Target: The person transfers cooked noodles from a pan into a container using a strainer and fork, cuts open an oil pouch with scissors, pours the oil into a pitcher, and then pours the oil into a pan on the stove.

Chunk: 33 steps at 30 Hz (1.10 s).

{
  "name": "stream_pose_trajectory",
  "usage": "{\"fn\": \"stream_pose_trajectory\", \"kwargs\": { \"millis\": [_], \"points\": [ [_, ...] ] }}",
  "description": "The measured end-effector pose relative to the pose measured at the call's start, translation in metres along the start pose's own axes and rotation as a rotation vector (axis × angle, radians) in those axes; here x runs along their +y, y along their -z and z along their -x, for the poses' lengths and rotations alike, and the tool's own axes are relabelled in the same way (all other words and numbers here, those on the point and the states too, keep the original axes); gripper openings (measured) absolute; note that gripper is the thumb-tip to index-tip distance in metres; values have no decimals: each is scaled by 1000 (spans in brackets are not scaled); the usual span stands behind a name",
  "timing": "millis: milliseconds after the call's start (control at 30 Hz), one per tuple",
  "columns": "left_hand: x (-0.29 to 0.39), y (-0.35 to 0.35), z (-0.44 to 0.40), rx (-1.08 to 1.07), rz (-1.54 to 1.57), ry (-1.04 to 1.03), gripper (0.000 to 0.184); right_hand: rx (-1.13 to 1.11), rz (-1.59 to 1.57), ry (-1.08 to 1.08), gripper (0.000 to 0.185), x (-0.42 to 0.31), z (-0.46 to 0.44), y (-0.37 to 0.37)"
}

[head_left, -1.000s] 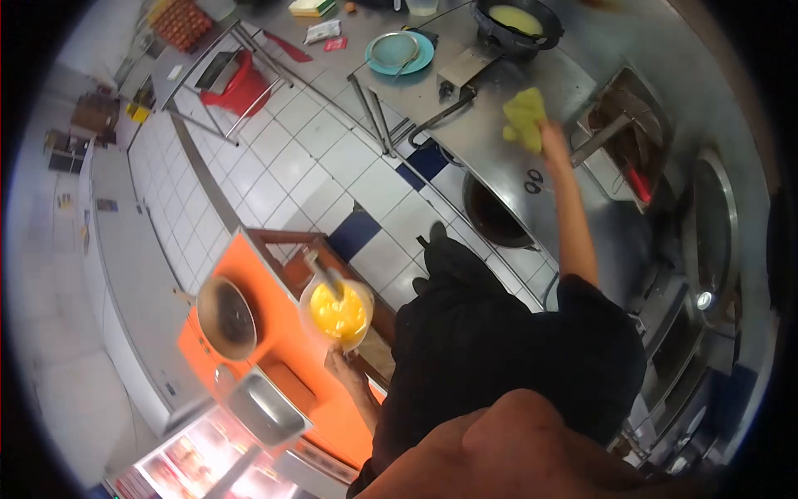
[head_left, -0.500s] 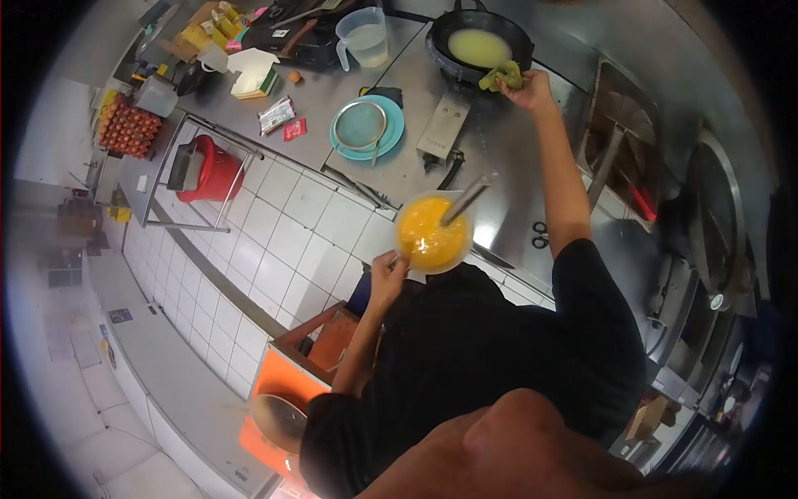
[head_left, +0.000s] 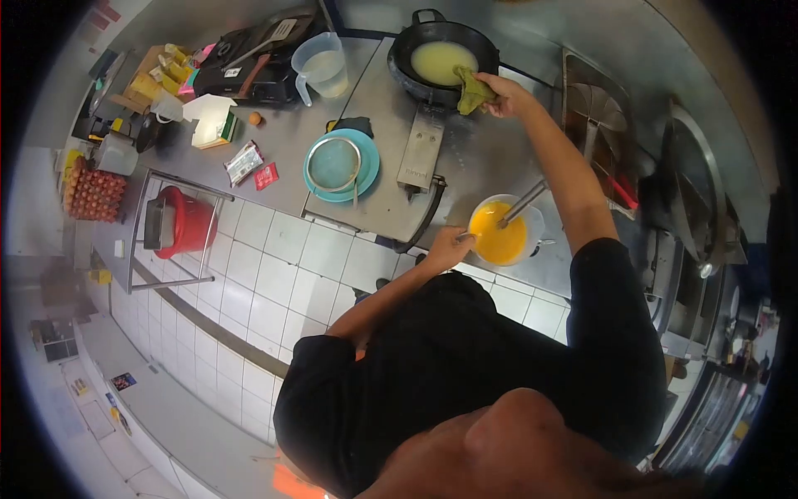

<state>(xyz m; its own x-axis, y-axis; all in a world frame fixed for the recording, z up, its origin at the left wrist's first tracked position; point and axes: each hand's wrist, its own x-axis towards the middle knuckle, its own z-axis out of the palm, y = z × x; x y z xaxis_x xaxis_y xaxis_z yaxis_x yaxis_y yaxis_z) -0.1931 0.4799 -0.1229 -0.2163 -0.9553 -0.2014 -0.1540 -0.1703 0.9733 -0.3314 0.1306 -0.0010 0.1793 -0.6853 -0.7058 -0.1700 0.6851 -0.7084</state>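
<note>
Standing at a steel bench (head_left: 490, 158), as the head view shows, the person has both hands occupied. The left hand (head_left: 451, 249) grasps the left side of a translucent bowl (head_left: 536, 229), which is at the bench's near edge, close to the body; whether its base rests on the metal cannot be told. A yellow-orange mixture (head_left: 497, 239) lies inside, and a long metal utensil (head_left: 525, 202) leans in from the upper right, with neither hand on it. The right hand (head_left: 505, 98) clutches a green cloth (head_left: 474, 91) at the near right rim of a black wok (head_left: 453, 32); the folds hide whether a handle lies beneath. Pale yellow liquid (head_left: 436, 62) pools in the wok, well apart from the bowl.

As far as can be judged, the mixture is beaten egg and its blending looks largely done, since no separate yolks show. None of its deep colour appears in the wok, so the two liquids seem not yet combined. No flame is visible, and how hot the wok is cannot be told.

Farther left, a sieve (head_left: 333, 164) lies on a turquoise plate (head_left: 371, 175), untouched by either hand. Beyond are a measuring jug (head_left: 322, 71) and a single brown egg (head_left: 255, 119), apparently uncracked.
</note>
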Motion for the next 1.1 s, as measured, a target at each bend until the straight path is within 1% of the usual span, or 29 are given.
{"fn": "stream_pose_trajectory", "kwargs": {
  "millis": [33,67,133,167,267,367,433,467,533,567,600,633,667,733,800,867,933,1000,1033,1067,1100],
  "points": [
    [16,-2,-1,-18,35,9,30,58,-31,28,44,5,2,-7],
    [15,-6,-8,-19,-28,-24,31,114,-58,57,42,5,4,-12],
    [5,-17,-25,-12,-154,-85,33,132,-172,117,39,15,-35,-10],
    [1,-23,-31,-8,-162,-84,34,139,-230,146,37,19,-49,-10],
    [4,-31,-45,-16,-185,-66,39,283,-259,192,28,21,-47,-27],
    [16,-36,-50,-54,-210,-28,43,301,-258,186,27,22,-64,-27],
    [11,-40,-56,-36,-240,-33,45,295,-275,240,28,21,-51,-30],
    [8,-40,-58,-76,-202,-3,51,291,-283,266,29,20,-45,-32],
    [5,-37,-61,-154,-123,61,63,429,-320,256,29,17,-46,-34],
    [4,-35,-62,-164,-144,25,63,497,-340,250,30,17,-46,-36],
    [0,-35,-63,-174,-164,-9,63,512,-285,259,31,23,-68,-22],
    [-1,-33,-63,-180,-184,-44,63,524,-229,270,32,31,-109,2],
    [6,-27,-57,-135,-254,-102,61,535,-171,283,34,32,-132,13],
    [24,-9,-38,-41,-395,-214,56,516,-309,305,35,25,-109,4],
    [32,20,-28,-87,-271,-123,53,479,-411,302,36,20,-98,-8],
    [25,53,-15,-102,-172,-55,48,440,-478,273,35,20,-104,-1],
    [4,90,6,-86,-97,-8,41,423,-454,280,33,20,-107,1],
    [-9,137,33,-122,-305,59,45,410,-437,290,32,19,-111,4],
    [-21,153,51,-63,-341,60,49,483,-493,271,31,19,-121,8],
    [-33,167,71,-3,-375,61,53,474,-506,286,31,22,-127,13],
    [-50,185,86,-6,-417,123,55,464,-516,302,31,23,-127,16]
  ]
}}
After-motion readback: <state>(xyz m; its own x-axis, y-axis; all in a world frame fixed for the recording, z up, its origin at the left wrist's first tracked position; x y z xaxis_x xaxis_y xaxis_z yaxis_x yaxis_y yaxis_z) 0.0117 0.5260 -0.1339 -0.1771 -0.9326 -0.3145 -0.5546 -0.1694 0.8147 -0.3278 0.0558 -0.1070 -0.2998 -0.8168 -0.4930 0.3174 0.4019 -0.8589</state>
